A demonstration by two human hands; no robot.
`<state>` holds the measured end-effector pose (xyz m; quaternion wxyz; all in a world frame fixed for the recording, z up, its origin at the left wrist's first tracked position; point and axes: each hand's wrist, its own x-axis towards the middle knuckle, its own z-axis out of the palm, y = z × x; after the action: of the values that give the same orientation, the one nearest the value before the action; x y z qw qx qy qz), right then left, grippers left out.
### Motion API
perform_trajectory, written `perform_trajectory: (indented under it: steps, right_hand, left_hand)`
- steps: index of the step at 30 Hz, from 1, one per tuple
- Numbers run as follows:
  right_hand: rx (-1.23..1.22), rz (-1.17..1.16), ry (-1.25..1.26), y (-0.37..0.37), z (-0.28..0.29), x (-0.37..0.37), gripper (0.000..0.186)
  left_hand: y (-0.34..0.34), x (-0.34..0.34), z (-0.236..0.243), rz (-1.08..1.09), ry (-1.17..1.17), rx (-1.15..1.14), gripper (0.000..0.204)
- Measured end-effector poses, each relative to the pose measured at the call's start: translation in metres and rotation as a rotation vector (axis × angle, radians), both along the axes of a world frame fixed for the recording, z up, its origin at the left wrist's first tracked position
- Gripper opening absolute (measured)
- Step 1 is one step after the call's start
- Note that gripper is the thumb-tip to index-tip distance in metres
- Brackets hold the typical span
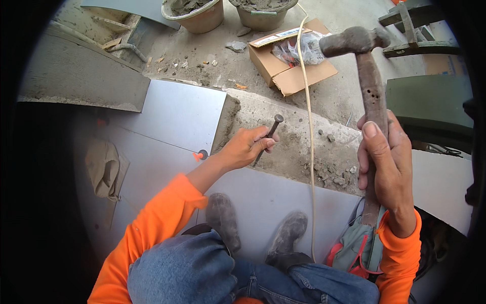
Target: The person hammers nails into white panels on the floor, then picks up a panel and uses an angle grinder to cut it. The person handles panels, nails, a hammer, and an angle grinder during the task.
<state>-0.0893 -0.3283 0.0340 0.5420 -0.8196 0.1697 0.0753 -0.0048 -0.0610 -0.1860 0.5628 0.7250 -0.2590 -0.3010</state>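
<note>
You've got the steel chisel (267, 138) pinched in your left hand (248, 147), fingers wrapped tight round the shank, tip angled down onto the rough concrete ledge (298, 147) right where it meets the edge of the grey floor tiles (177, 116). Its flat head sticks up past your thumb. Your right hand (386, 162) has a full fist on the wooden handle of the hammer (362, 55), which is raised, head well above and off to the right of the chisel. A pale cord (310, 131) runs across the ledge between your two hands. Broken bits of mortar (336, 175) sit on the ledge near your right hand. Your dusty shoes (253, 228) are on the tile below. Further out on the ground: an open cardboard box (291, 58) and two mortar buckets (195, 12).
</note>
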Motion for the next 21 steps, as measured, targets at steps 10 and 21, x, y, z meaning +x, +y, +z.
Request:
perform_trajectory:
  steps: [10,21]
  right_hand:
    - [-0.127,0.267,0.193,0.014,-0.028,0.016,0.042]
    - [-0.298,0.395,0.371,0.019,-0.047,0.013,0.04]
  left_hand:
    - [-0.004,-0.002,0.004,0.025,0.035,0.022,0.016]
    - [-0.004,-0.001,0.002,-0.028,-0.019,0.041,0.016]
